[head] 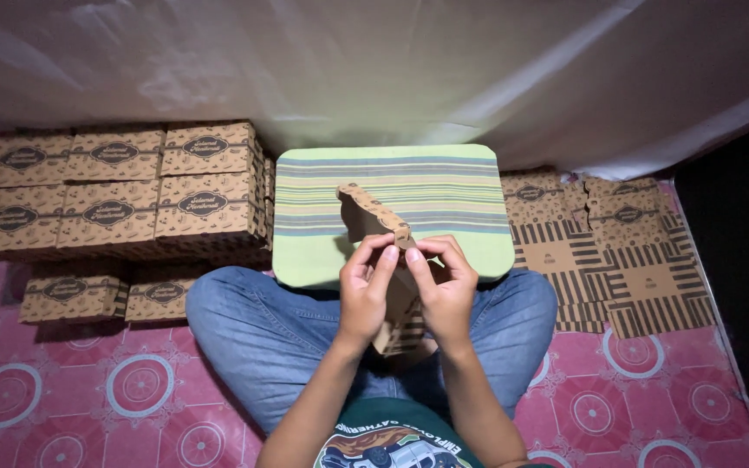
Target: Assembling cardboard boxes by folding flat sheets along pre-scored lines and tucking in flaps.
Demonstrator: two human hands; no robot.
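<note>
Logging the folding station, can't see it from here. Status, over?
Left hand and right hand both pinching the brown cardboard box blank, held above the lap. Striped green board just beyond it. Nothing between hands and blank.

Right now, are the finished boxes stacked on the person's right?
No, the folded boxes are stacked to the person's left; flat unfolded sheets lie on the right.

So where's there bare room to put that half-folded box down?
Most of the green striped board on the lap is bare beyond the left hand and right hand, which hold the brown cardboard box blank. The pink patterned floor in front of the folded brown boxes is open. The flat striped blanks crowd the right.
</note>
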